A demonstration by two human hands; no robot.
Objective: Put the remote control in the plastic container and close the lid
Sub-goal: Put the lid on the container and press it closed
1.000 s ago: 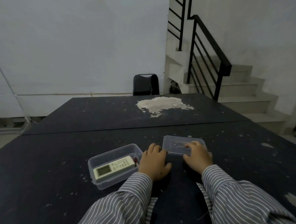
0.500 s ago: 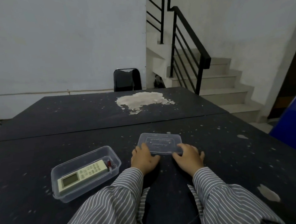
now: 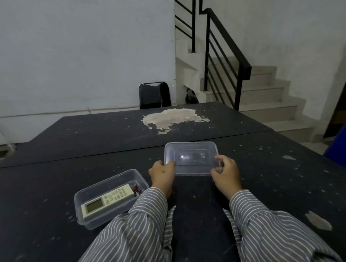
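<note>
Your left hand (image 3: 162, 175) grips the left near corner of the clear lid (image 3: 191, 161); your right hand (image 3: 227, 175) grips the right near corner, fingers curled over the rim and thumb below it. Both hands are clenched on the lid, which is tilted up toward you, with its far edge lower. Whether that far edge touches the table (image 3: 50, 177) cannot be determined.

The remote control (image 3: 108, 201) lies flat inside the plastic container (image 3: 111, 198), display end toward you and button end toward the far side. A small red item (image 3: 136, 189) sits at the far end of the remote — too small to identify. The container is uncovered and stands on the table to the left of your left sleeve (image 3: 144, 214), with the sleeve overlapping its near right corner. The lid is well apart from the container, up and to the right of it.

The dark tabletop is scuffed, with a large pale patch (image 3: 173, 116) near the far edge — beyond it stands a black chair (image 3: 154, 95).
</note>
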